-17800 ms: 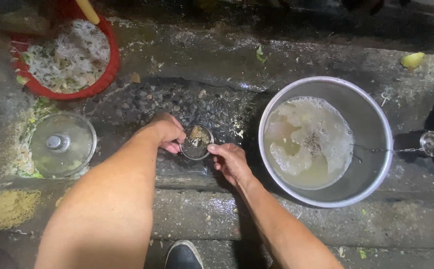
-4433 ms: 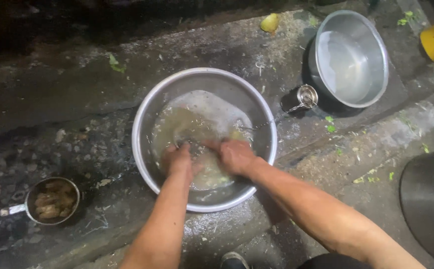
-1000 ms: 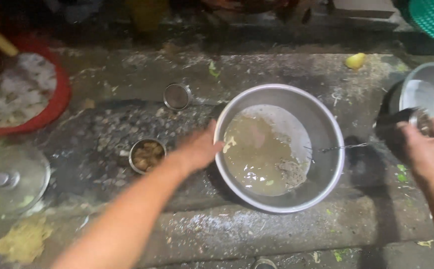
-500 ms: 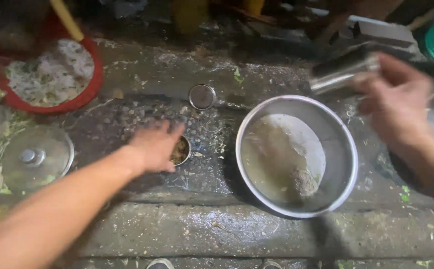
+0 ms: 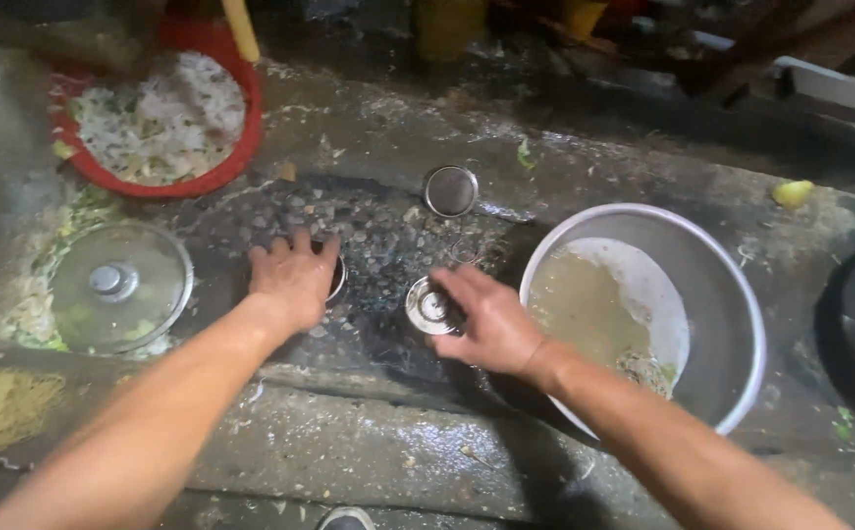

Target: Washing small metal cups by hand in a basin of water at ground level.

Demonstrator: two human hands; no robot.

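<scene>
The left hand (image 5: 293, 278) lies palm-down, fingers spread, over a small metal cup (image 5: 335, 280) (mostly hidden beneath it) on the wet stone ground; whether it grips the cup cannot be told. The right hand (image 5: 487, 321) holds a second small steel cup (image 5: 428, 306) at its fingertips, fingers loosely curled. At three o'clock from that hand sits a large steel basin (image 5: 732, 294) of cloudy water. A round metal strainer (image 5: 450, 190) lies at twelve o'clock, a glass lid (image 5: 120, 287) at nine, a red basket (image 5: 213, 172) of shredded vegetables at ten.
</scene>
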